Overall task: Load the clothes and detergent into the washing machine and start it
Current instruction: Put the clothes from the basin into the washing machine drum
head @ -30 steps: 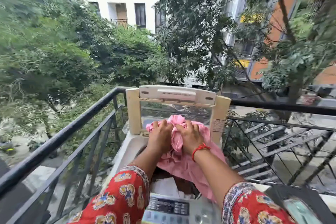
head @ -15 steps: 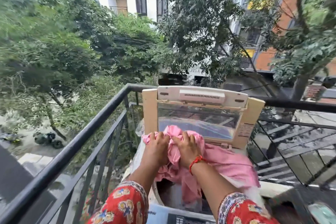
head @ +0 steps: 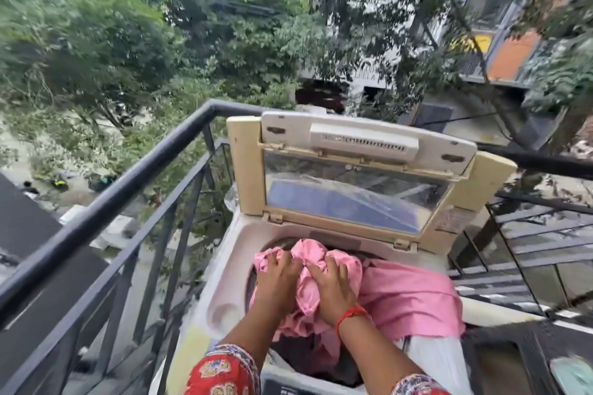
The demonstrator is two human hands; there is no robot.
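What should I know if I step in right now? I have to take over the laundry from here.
Left hand: grips the pink cloth at the tub mouth.
Right hand: grips the same cloth beside it.
Washing machine: lid propped open against the balcony railing.
Done: the cloth's bunched part is over the tub, with darker clothes under it.
Left: a wide flap of cloth hangs over the machine's right rim and needs tucking in. No detergent is in view. Then close the lid and start it from the front panel, mostly out of frame.
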